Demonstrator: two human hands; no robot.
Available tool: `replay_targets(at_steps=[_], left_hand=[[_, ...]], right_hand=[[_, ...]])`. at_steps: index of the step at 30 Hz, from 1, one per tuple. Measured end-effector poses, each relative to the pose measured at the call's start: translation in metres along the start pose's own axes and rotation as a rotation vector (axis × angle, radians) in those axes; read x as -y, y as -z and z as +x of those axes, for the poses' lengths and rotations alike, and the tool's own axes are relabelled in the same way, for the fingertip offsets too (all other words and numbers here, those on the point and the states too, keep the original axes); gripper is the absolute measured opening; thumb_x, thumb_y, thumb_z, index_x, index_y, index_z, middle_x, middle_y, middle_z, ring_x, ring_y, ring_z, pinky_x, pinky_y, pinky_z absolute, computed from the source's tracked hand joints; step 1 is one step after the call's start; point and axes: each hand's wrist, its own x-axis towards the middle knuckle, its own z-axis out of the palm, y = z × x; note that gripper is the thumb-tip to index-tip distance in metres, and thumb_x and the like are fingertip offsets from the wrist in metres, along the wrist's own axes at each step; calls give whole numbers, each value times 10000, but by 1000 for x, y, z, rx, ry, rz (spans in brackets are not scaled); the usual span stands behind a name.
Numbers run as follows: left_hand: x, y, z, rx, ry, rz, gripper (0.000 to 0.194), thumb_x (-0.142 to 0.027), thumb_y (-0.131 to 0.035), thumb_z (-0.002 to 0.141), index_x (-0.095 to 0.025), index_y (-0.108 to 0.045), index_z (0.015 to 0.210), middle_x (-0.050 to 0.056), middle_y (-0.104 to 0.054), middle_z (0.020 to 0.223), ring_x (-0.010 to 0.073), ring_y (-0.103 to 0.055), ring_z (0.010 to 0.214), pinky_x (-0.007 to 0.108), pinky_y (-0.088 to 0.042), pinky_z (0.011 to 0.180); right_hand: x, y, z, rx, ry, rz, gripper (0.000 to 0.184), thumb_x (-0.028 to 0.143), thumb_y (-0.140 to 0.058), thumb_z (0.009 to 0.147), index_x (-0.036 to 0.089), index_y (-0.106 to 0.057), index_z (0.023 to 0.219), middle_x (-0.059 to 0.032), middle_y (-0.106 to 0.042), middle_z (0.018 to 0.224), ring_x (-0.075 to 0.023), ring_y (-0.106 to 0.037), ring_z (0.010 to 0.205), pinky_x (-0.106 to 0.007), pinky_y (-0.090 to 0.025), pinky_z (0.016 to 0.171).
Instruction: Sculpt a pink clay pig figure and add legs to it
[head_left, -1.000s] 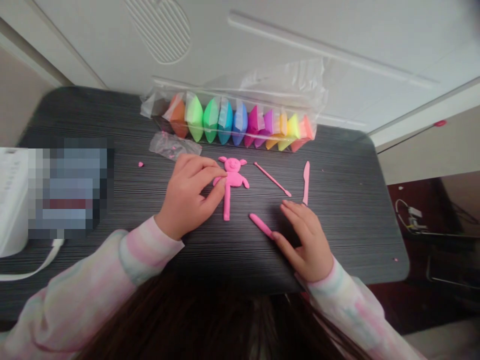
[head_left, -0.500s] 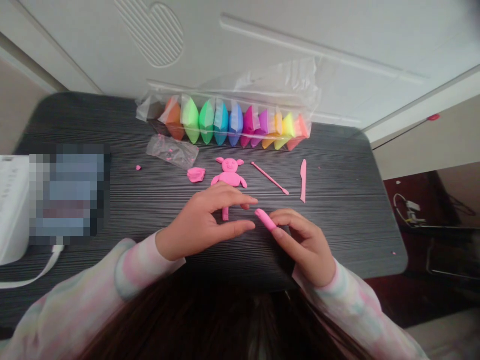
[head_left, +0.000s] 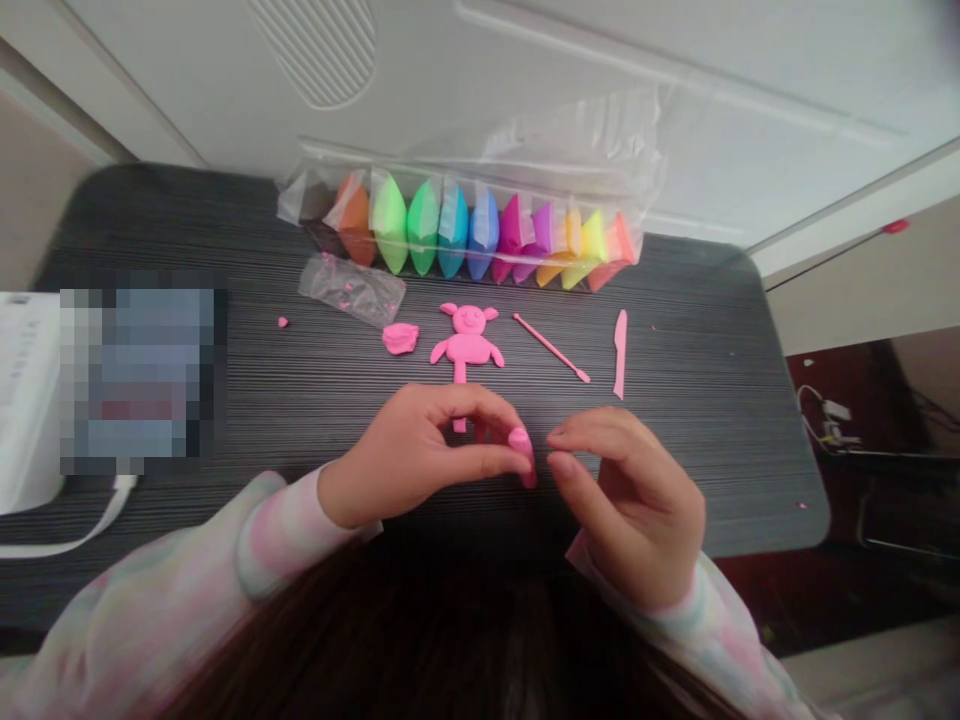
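Note:
Between the thumb and fingers of my left hand (head_left: pixel 424 450) is a small roll of pink modelling clay (head_left: pixel 527 462), held tilted above the table. My right hand (head_left: pixel 634 500) is just right of it, thumb and fingertips apart, with nothing between them. Beyond my left hand lies a pink clay figure (head_left: pixel 469 347) with a round head, ears, two arms and a leg; my left hand hides part of the leg. A lump of pink clay (head_left: pixel 400 338) sits left of the figure. To its right are a thin pink modelling stick (head_left: pixel 551 347) and a pink plastic knife (head_left: pixel 620 354).
A clear bag of coloured clay packets (head_left: pixel 484 235) stands along the back of the dark table (head_left: pixel 720 400). An opened clear wrapper (head_left: pixel 352 290) and a pink crumb (head_left: pixel 283 322) lie at left. A blurred-out device (head_left: pixel 142 370) with a white cable (head_left: pixel 97 530) is at far left.
The clay roll has passed from my right hand to my left and turned more upright. My right hand has let go and moved slightly right. The view has shifted a little.

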Motion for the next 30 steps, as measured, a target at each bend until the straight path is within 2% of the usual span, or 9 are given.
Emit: replay_targets(at_steps=[4,9,15,21,27,30], left_hand=[[-1,0,0,-17,-46,21,61,-228,-677,669,-197,-640,707,-28,-655,674,99,-593,626,206,-459,597],[-1,0,1,-24,-89,99,68,-226,-680,668,-212,-643,724,-47,-657,674,86,-588,613,192,-448,584],[-3,0,1,-29,-123,191,52,-219,-683,665,-221,-645,702,-61,-669,669,64,-588,596,163,-435,573],[-2,-1,1,-8,-115,191,49,-204,-682,663,-201,-658,706,-41,-671,663,71,-593,599,162,-437,577],[-2,-2,1,71,-1,24,65,-214,-662,679,-173,-651,728,-33,-662,641,70,-579,590,162,-438,573],[-1,-2,1,120,55,-71,77,-224,-638,702,-154,-631,735,-31,-653,617,63,-570,585,153,-430,569]], right_hand=[[10,0,5,90,5,-31,148,114,-588,753,222,-604,854,1,-641,773,-135,-579,732,-308,-471,663],[10,0,6,71,-47,-48,131,108,-597,743,211,-613,824,9,-641,744,-124,-576,696,-293,-465,641],[13,3,7,143,-24,-141,99,123,-581,756,198,-615,811,3,-653,732,-123,-577,684,-288,-459,632],[13,2,10,173,-16,-179,50,144,-562,768,172,-593,739,10,-623,676,-104,-548,640,-269,-427,607],[6,0,6,140,-168,57,94,128,-532,780,196,-538,715,35,-550,690,-90,-503,664,-239,-395,605],[3,2,4,37,-252,238,120,119,-503,800,207,-544,730,36,-524,700,-93,-489,690,-239,-386,625]])
